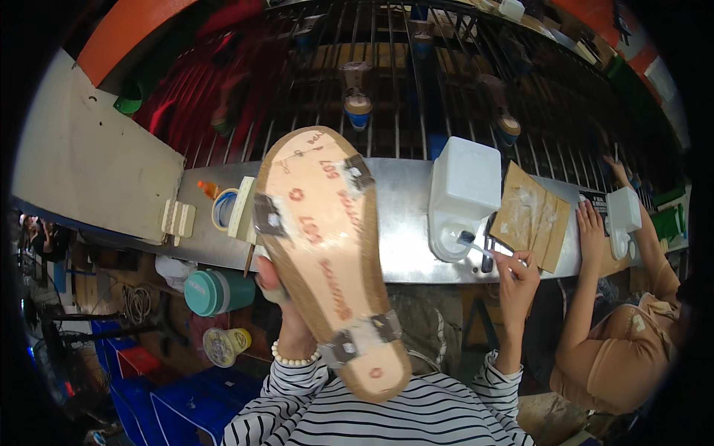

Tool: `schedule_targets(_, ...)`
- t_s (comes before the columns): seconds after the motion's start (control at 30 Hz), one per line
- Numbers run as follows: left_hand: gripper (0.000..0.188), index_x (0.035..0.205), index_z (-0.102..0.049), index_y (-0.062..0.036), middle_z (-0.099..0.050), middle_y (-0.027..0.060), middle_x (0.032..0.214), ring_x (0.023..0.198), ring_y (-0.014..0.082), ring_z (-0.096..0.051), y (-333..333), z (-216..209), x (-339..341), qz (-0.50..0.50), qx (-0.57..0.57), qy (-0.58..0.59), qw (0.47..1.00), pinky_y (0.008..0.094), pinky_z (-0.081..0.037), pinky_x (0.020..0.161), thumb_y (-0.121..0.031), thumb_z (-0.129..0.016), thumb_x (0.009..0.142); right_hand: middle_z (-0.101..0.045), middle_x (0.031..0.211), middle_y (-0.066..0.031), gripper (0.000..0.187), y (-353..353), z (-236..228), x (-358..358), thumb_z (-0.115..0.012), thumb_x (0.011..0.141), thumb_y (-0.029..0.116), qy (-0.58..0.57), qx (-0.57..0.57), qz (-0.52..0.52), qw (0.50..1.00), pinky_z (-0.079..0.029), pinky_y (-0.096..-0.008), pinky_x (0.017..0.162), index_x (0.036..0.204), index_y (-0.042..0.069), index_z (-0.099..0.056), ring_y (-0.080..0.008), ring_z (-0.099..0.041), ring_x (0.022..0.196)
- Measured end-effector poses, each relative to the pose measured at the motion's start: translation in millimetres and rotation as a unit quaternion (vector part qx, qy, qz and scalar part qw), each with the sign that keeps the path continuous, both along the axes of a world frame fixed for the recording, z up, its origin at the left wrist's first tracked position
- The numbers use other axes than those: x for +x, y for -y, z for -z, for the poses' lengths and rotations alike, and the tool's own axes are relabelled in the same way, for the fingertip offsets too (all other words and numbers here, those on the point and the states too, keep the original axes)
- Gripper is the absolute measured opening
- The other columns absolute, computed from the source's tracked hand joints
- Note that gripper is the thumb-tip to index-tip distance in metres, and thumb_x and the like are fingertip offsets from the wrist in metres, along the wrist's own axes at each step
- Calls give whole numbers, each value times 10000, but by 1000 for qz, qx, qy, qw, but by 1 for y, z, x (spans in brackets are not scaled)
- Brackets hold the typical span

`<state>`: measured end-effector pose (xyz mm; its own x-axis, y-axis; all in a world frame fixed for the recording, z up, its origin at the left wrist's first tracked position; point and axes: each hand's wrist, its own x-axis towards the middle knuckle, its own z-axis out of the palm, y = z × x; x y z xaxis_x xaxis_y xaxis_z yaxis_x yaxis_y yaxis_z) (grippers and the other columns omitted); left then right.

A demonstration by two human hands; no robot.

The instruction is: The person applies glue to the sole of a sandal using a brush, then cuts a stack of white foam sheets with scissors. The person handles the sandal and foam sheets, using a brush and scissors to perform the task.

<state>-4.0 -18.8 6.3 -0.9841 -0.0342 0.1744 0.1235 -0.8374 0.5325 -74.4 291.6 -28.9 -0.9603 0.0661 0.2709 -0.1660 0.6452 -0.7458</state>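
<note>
While the left hand (291, 321) grips the sole (316, 215), presumably leaving its face exposed, the right hand (517, 279) pinches a brush (480, 248) at the white dispenser (467, 178), probably placed right for reach.

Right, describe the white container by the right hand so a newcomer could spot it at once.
Find the metal table crossing the picture. On it, right of the big sole in the left hand, is a white container: boxy top, round cup below. A similar one stands by the co-worker, but only this one has the brush in the right hand at its cup.
</note>
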Motion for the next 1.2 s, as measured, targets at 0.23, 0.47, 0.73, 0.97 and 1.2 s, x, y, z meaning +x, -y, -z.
schedule_targets(0.23,909,1405,-318,-6,-505,311,1229,953,428,-639,-44,-26,10,-49,-226,42,972,503,-582,711,-552,-700,787,-387,837,2,401,21,-88,16,-852,625,375,-183,-113,-182,959,-282,-251,624,899,88,-797,-121,-406,769)
schedule_targets(0.47,836,1348,-402,19,-578,258,1194,938,340,-670,-56,-41,13,-18,-295,29,955,423,-580,751,-510,-720,784,-386,825,17,548,52,-124,19,-883,419,394,-278,-35,-200,939,-288,-247,602,914,171,-806,-129,-412,740)
schedule_targets(0.73,757,1283,-498,48,-662,197,1154,921,239,-706,-54,-55,19,-1,-363,33,931,332,-576,797,-462,-744,781,-376,790,23,550,59,-138,17,-890,388,360,-333,12,-143,932,-297,-255,587,898,174,-802,-134,-404,726)
schedule_targets(0.97,963,1342,-425,42,-661,194,1176,958,255,-700,-49,-61,14,28,-494,-86,865,337,-557,847,-524,-803,661,-386,814,-4,382,54,-152,14,-844,612,376,-348,57,-113,929,-292,-272,657,851,87,-772,-148,-392,758)
schedule_targets(1.2,1144,1402,-337,32,-652,205,1190,993,289,-688,-49,-56,15,14,-503,-133,854,358,-541,890,-583,-825,570,-391,859,-16,356,48,-148,-2,-867,630,272,-357,-7,-113,927,-296,-263,673,894,60,-757,-148,-403,783)
